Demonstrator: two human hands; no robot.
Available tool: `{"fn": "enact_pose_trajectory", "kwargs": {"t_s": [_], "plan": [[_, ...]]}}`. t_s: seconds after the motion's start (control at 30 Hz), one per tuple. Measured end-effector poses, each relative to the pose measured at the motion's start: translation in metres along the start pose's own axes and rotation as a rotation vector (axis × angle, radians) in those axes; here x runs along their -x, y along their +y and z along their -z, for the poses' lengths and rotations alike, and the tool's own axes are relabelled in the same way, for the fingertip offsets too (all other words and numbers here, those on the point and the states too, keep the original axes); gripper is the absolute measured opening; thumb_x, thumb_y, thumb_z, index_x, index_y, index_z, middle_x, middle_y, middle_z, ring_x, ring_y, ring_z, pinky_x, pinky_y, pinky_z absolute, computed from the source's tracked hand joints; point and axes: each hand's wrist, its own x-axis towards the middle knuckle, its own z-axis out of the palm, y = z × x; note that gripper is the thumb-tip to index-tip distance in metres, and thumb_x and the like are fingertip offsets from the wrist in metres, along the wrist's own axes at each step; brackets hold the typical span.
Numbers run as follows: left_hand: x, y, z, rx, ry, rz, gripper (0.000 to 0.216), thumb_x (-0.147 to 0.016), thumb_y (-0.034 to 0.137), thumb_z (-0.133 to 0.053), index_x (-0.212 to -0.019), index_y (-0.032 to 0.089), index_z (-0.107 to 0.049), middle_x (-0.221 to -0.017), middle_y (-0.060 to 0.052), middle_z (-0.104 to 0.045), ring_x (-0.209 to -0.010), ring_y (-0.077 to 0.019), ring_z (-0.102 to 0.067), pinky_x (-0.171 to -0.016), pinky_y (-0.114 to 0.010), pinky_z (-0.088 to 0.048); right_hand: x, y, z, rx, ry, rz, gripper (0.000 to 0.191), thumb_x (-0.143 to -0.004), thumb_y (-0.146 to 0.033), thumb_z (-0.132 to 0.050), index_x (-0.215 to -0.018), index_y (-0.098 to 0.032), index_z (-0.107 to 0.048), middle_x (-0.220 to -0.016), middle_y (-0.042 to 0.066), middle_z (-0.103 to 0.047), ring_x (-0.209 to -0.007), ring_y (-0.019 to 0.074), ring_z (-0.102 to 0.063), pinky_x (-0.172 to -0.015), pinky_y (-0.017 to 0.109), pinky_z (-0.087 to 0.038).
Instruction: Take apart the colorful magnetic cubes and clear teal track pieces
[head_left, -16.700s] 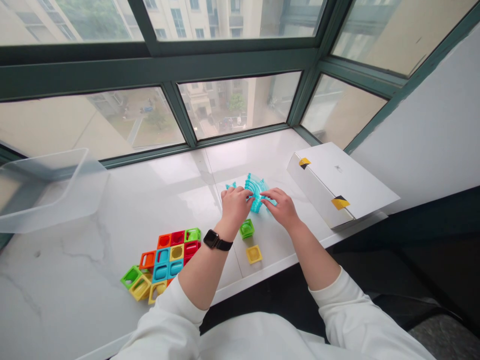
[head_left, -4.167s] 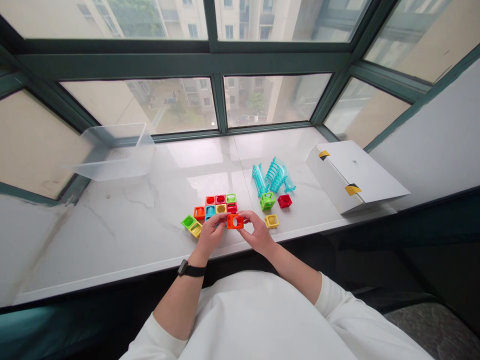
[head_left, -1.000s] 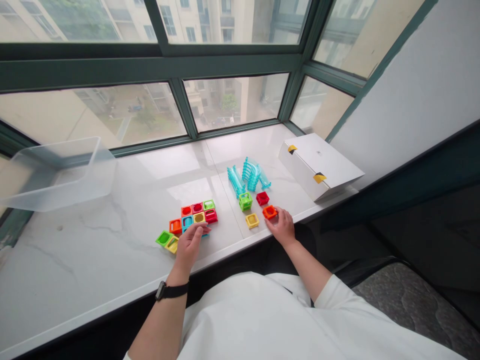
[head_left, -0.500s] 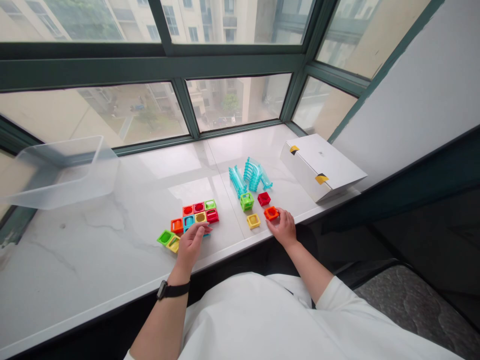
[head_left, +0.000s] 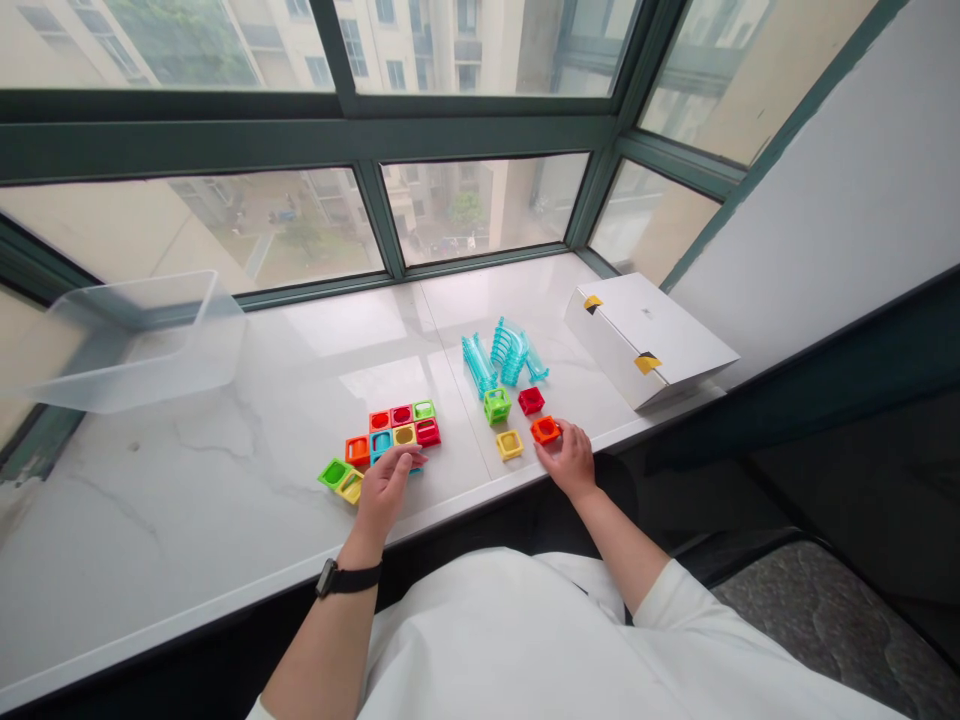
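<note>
My left hand (head_left: 386, 487) lies over the near side of a cluster of colourful hollow cube blocks, its fingers stretched out and partly covering blue ones. In that cluster I see a yellow block (head_left: 405, 435), a blue block (head_left: 381, 442), a dark red block (head_left: 427, 432), an orange block (head_left: 357, 450) and a green block (head_left: 334, 473). My right hand (head_left: 571, 462) has its thumb and fingers around an orange-red block (head_left: 545, 430) on the counter. Near it stand a red block (head_left: 531, 401), a pale yellow block (head_left: 509, 445) and a taller green block (head_left: 496, 405).
Translucent turquoise track pieces (head_left: 510, 352) lie behind the right-hand blocks. A white box (head_left: 652, 330) with yellow-black tabs sits at the right, against the wall. At the far left is a clear plastic bin (head_left: 165, 385). The white marble counter (head_left: 187, 540) runs below the windows.
The whole view has shifted slightly, so everything appears a little further right. Both hands keep their places at the blocks, with no visible movement of the pieces.
</note>
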Motion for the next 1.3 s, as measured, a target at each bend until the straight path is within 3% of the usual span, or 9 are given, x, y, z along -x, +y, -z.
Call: {"fn": "enact_pose_trajectory", "kwargs": {"t_s": [0.27,0.4,0.63,0.8,0.93,1.03,1.17,1.3], "plan": [[0.000,-0.002,0.000,0.005,-0.007,-0.010,0.040,-0.099,0.057,-0.064,-0.112,0.020,-0.075,-0.100,-0.009,-0.079,-0.095,-0.0260,-0.076,-0.091,-0.042,-0.062,-0.001,-0.002,0.005,-0.067,0.056,0.022,0.060,-0.096,-0.055,-0.067,-0.139,-0.015,-0.054,-0.125,0.020,-0.064,-0.118,0.0356,-0.061,-0.103,0.056,-0.053],[0.000,-0.005,0.000,0.011,-0.011,-0.018,0.039,-0.100,0.055,-0.063,-0.113,0.021,-0.076,-0.100,-0.009,-0.079,-0.094,-0.0256,-0.076,-0.090,-0.041,-0.062,-0.011,-0.011,0.016,-0.182,0.159,0.008,0.052,-0.102,-0.051,-0.056,-0.141,-0.017,-0.051,-0.133,0.020,-0.059,-0.127,0.0360,-0.057,-0.108,0.062,-0.050],[0.001,0.001,-0.003,0.021,0.001,-0.020,0.038,-0.100,0.055,-0.063,-0.111,0.020,-0.076,-0.098,-0.009,-0.079,-0.095,-0.0260,-0.076,-0.088,-0.041,-0.062,-0.042,-0.075,0.042,-0.414,0.219,0.098,0.035,-0.102,-0.033,-0.054,-0.135,-0.022,-0.055,-0.130,0.016,-0.062,-0.126,0.0326,-0.062,-0.108,0.061,-0.053],[0.001,0.000,-0.003,0.084,0.012,-0.019,0.040,-0.101,0.055,-0.061,-0.110,0.019,-0.076,-0.100,-0.011,-0.079,-0.094,-0.0263,-0.076,-0.087,-0.042,-0.062,-0.047,-0.135,0.051,-0.632,0.046,0.191,0.022,-0.101,-0.021,-0.056,-0.122,-0.025,-0.063,-0.111,0.010,-0.069,-0.110,0.0275,-0.068,-0.098,0.050,-0.059],[0.003,-0.001,-0.004,0.177,0.080,-0.099,0.044,-0.104,0.055,-0.052,-0.113,0.018,-0.075,-0.104,-0.012,-0.079,-0.097,-0.0265,-0.075,-0.089,-0.042,-0.060,-0.039,-0.169,0.035,-0.774,-0.284,0.251,0.021,-0.099,-0.018,-0.058,-0.117,-0.025,-0.066,-0.103,0.006,-0.070,-0.095,0.0221,-0.069,-0.089,0.040,-0.059],[0.006,0.005,-0.002,0.145,0.174,-0.213,0.046,-0.108,0.052,-0.042,-0.113,0.019,-0.074,-0.114,-0.012,-0.076,-0.105,-0.0272,-0.073,-0.092,-0.043,-0.059,-0.030,-0.183,0.014,-0.766,-0.498,0.225,0.028,-0.097,-0.016,-0.061,-0.123,-0.025,-0.066,-0.110,0.005,-0.069,-0.093,0.0195,-0.069,-0.088,0.037,-0.059],[0.005,0.013,0.007,-0.235,0.272,-0.333,0.042,-0.110,0.044,-0.038,-0.116,0.023,-0.074,-0.123,-0.010,-0.073,-0.120,-0.0274,-0.067,-0.109,-0.048,-0.051,-0.021,-0.196,-0.013,-0.685,-0.630,0.204,0.048,-0.094,-0.015,-0.067,-0.139,-0.029,-0.062,-0.123,0.006,-0.064,-0.107,0.0209,-0.067,-0.098,0.038,-0.058],[-0.002,0.005,0.016,-0.718,0.166,-0.354,0.042,-0.110,0.040,-0.038,-0.132,0.024,-0.071,-0.138,-0.011,-0.070,-0.133,-0.0301,-0.060,-0.119,-0.054,-0.041,-0.020,-0.207,-0.032,-0.607,-0.665,0.203,0.055,-0.094,-0.019,-0.071,-0.147,-0.031,-0.060,-0.129,0.007,-0.061,-0.114,0.0224,-0.065,-0.102,0.039,-0.057]]}}
